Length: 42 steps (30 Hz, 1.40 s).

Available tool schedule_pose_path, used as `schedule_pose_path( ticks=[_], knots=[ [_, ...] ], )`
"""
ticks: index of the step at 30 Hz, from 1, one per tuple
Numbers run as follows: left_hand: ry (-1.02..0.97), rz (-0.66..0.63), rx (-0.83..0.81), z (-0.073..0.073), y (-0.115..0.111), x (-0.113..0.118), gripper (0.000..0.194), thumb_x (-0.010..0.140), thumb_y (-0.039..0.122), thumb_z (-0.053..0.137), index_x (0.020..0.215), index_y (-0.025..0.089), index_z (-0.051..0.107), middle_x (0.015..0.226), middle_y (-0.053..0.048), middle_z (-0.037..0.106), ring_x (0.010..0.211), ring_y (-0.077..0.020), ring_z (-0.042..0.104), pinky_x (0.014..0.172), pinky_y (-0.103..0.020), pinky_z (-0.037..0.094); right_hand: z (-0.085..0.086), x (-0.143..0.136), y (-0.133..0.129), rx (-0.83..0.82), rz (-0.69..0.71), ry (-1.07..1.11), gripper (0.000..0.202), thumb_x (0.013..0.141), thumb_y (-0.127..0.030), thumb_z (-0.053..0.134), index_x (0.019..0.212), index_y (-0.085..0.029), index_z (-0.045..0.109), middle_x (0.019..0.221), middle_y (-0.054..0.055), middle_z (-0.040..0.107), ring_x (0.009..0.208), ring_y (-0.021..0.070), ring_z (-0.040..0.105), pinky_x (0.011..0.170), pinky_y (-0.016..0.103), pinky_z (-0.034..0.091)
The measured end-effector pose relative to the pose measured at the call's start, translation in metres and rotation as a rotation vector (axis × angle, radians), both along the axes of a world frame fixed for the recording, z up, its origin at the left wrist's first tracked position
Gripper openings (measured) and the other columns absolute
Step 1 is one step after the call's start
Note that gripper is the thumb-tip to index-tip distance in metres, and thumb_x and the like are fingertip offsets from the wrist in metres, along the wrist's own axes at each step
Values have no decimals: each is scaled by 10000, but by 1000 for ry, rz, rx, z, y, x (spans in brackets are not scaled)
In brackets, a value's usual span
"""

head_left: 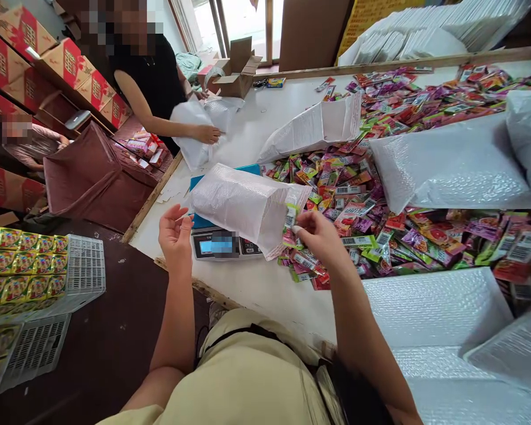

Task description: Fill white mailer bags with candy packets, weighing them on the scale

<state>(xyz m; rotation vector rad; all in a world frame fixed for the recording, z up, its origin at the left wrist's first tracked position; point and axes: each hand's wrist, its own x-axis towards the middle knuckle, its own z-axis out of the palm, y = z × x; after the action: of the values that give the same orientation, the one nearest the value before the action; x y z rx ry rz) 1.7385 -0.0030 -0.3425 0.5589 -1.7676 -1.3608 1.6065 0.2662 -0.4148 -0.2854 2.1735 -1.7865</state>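
My right hand [319, 235] pinches a small green and white snack packet [289, 223] with a barcode, right at the mouth of a white bubble mailer [236, 200]. That mailer lies, bulging, on a digital scale [203, 245] with a blue top and a lit display. Left of the scale, my left hand [175, 231] is raised with loosely curled fingers apart and nothing visible in it. Beyond my right hand spreads a heap of colourful snack packets [354, 189]. A second mailer [313, 127] rests at the edge of the heap.
Filled mailers [455, 162] lie on the packets at right, with flat mailers [433, 307] nearer me. Across the table [265, 112] a co-worker [154, 88] handles mailers beside an open cardboard box [238, 71]. Plastic crates [85, 268] stand at left; another person sits behind.
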Motion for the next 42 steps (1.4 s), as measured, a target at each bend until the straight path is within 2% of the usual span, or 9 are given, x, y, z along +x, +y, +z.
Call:
schedule_pose_path(
  ticks=[5,9,18,29,31,35,36,38,42],
  knots=[
    [-18,-25,-36,1,3,-1,393,860,413,739,1197,234,646,1144,-74,698,930,-152,711,815,-269,581,-7,13,52,-107,-192,-79,327,641,-369,732,875,-215,565,780,7,616,682,143,565,604,276,451],
    [-13,-56,-29,2,8,-4,398,851,416,749,1188,231,649,1129,-75,703,917,-153,715,809,-272,587,-9,18,73,-131,-317,-138,365,589,-357,765,865,-215,576,778,3,610,654,126,542,551,248,426],
    [2,-49,-25,3,10,-6,396,844,400,759,1180,221,650,1119,-67,708,887,-135,716,775,-242,576,-13,17,81,-123,-338,-155,401,568,-386,799,847,-223,562,744,-5,595,633,132,548,532,257,447],
    [-29,-48,-45,1,11,-9,431,838,444,751,1190,222,636,1127,-78,699,889,-152,717,798,-279,588,-15,19,86,-70,-312,-91,352,608,-414,742,849,-234,560,751,6,597,638,147,534,540,277,429],
    [-22,-47,-41,1,12,-9,437,830,450,758,1182,219,640,1119,-78,700,875,-149,717,787,-273,587,-14,19,89,-26,-317,-69,335,639,-427,718,865,-232,565,759,11,597,640,155,537,553,288,431],
    [-28,-46,-43,3,14,-8,417,845,441,748,1184,221,646,1132,-82,701,882,-145,716,788,-264,582,-9,15,87,305,-514,164,301,726,-434,687,914,-226,581,873,45,623,680,180,537,650,339,449],
    [-32,-46,-41,4,14,-8,409,851,433,744,1187,221,646,1138,-82,700,885,-144,716,791,-262,581,-7,14,82,343,-530,209,303,741,-443,687,923,-223,584,894,49,630,682,179,534,665,343,448],
    [-31,-48,-33,4,14,-7,398,854,417,744,1186,220,647,1138,-79,701,882,-138,715,789,-253,576,-1,13,65,296,-438,216,308,764,-462,678,928,-216,590,876,47,643,663,169,530,656,333,441],
    [-25,-34,-32,4,12,-7,401,846,414,751,1179,217,646,1119,-71,704,868,-132,714,777,-243,570,8,8,10,110,-87,153,218,789,-384,620,913,-205,606,810,40,663,679,170,573,652,314,443]
  ],
)
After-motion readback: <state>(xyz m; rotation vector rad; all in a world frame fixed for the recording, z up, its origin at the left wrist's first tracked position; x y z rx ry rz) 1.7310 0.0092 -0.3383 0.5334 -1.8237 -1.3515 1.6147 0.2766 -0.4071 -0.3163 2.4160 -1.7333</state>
